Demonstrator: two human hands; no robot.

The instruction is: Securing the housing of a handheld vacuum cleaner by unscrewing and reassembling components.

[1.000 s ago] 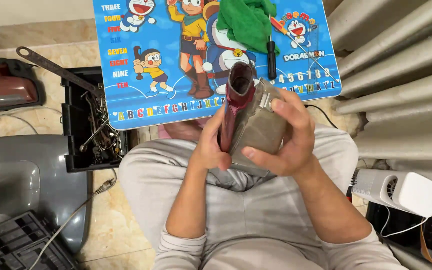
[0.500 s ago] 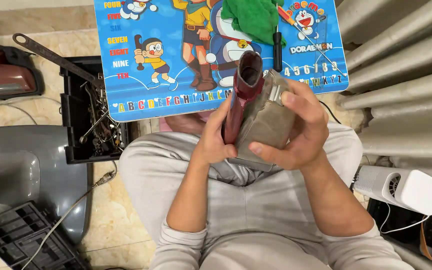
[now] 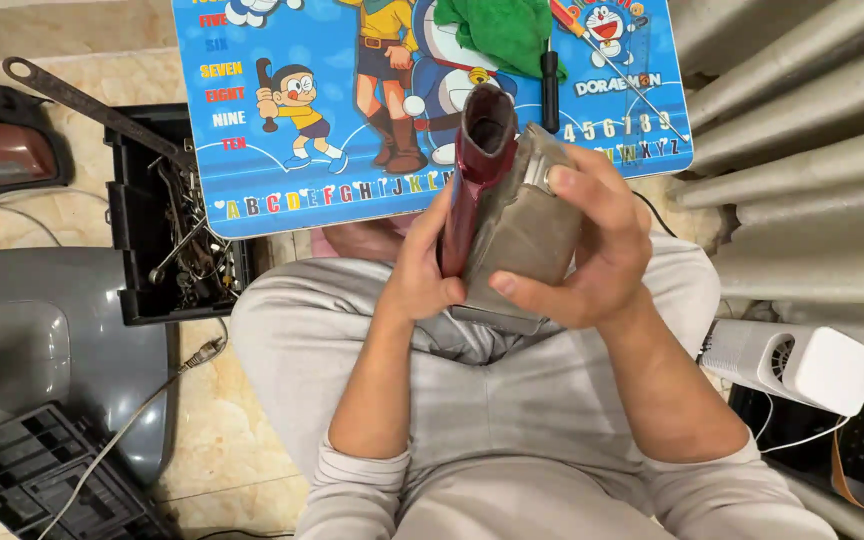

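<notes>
I hold a dusty grey block-shaped appliance part (image 3: pixel 522 235) with a dark red open-ended housing (image 3: pixel 474 165) above my lap. My left hand (image 3: pixel 417 265) grips the red side from the left, thumb on the lower edge. My right hand (image 3: pixel 592 245) wraps the grey side from the right, fingers across its top and front. Just beyond it lies a blue cartoon alphabet board (image 3: pixel 352 100) with a green cloth (image 3: pixel 502 35) and a black-handled screwdriver (image 3: pixel 550 85) on it.
A black toolbox (image 3: pixel 167 215) full of metal tools sits on the tile floor at my left, a long wrench (image 3: pixel 82 100) across it. Grey plastic shells (image 3: pixel 32 350) and a cable lie lower left. A white fan-like unit (image 3: pixel 802 365) and corrugated sheeting (image 3: pixel 812 150) stand at right.
The part has stayed in both hands. My right fingers have shifted slightly over its top, and the view has tilted so the board sits higher.
</notes>
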